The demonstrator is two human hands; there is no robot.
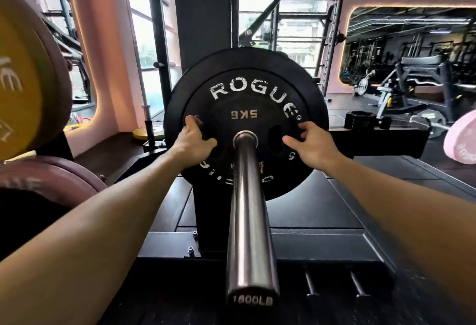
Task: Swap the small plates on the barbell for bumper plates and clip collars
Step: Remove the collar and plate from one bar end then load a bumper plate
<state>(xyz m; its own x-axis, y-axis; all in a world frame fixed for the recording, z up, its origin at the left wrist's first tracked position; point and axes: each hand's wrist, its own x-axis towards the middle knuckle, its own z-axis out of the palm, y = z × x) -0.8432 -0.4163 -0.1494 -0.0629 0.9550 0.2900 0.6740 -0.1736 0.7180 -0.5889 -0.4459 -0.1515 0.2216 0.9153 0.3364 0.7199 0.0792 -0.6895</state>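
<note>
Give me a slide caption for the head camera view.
Both hands, left hand and right hand, on a 5 kg plate on the barbell sleeve.

Bright daylight from rear windows [144, 28], wide-angle bending at edges, soft blur on near forearms.

We see a steel barbell sleeve [251, 221] running straight away from us, its end cap stamped 1600LB. Threaded on it stands a small black iron plate [243, 116] marked 5KG, upright, face toward us. Directly behind it, touching, sits a larger black rubber bumper plate [247, 59] with white ROGUE lettering, also upright on the sleeve.
</note>
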